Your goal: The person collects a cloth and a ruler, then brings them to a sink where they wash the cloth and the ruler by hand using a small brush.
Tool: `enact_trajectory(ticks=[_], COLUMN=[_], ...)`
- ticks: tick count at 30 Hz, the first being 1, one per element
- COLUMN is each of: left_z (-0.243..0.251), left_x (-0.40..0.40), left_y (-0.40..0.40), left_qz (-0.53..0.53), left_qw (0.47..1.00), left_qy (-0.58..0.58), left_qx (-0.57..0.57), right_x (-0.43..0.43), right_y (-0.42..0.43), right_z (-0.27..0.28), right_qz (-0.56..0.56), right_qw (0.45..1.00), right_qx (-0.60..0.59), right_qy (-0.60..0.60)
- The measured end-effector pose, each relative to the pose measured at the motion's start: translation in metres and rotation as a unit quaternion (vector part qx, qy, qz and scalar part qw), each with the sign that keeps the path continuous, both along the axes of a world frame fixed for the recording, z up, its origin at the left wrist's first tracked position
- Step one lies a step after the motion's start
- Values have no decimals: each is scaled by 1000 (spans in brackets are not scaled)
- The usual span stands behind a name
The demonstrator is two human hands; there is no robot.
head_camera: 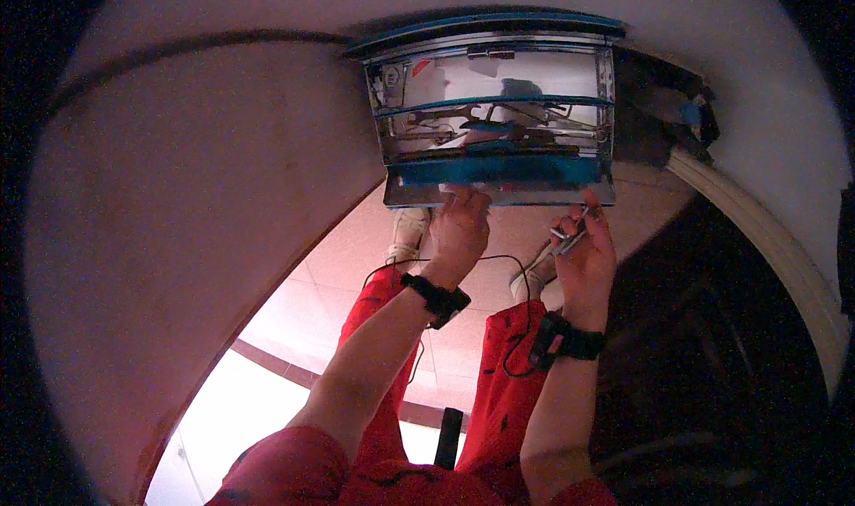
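Observation:
A blue metal tool chest (491, 21) stands before me with its drawers pulled out in steps. My left hand (461, 229) is at the front edge of the lowest drawer (534, 197), its fingers bent over the rim; a pale patch shows at the fingertips, and whether they hold it is unclear. Thin, shiny metal tools (571, 242) lie in my right hand (591, 255), whose fingers are curled around them near the drawer's right corner. The middle drawer holds a dark open-end wrench (447, 114) and several other hand tools. Blur hides most of the lowest drawer's contents.
In the top drawer are a dark-handled tool (491, 53) and a dark object (521, 88). A dark bag-like thing (658, 105) sits right of the chest, beside a pale curved edge (748, 219). Thin black cables (514, 259) hang by my legs above the tiled floor (461, 292).

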State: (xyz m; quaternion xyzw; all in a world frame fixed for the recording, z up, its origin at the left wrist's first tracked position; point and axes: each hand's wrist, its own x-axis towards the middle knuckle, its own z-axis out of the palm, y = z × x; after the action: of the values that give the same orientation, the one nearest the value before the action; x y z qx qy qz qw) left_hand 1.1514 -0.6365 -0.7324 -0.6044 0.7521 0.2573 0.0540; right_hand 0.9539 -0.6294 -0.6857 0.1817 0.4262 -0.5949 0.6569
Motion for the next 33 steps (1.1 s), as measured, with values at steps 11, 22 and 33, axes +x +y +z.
enact_trajectory(ticks=[11, 22, 33], left_z=[52, 34, 18], left_x=[43, 99, 105], left_y=[30, 22, 23], left_qz=[171, 409, 419], left_qw=[955, 868, 856], left_qy=[233, 253, 279], left_qx=[72, 123, 114], right_x=[64, 179, 194], right_y=[-3, -70, -65], right_z=[-23, -107, -162], right_qz=[-19, 50, 252], right_qw=[992, 997, 908], right_qx=[-95, -61, -133], right_qy=[-76, -3, 307])
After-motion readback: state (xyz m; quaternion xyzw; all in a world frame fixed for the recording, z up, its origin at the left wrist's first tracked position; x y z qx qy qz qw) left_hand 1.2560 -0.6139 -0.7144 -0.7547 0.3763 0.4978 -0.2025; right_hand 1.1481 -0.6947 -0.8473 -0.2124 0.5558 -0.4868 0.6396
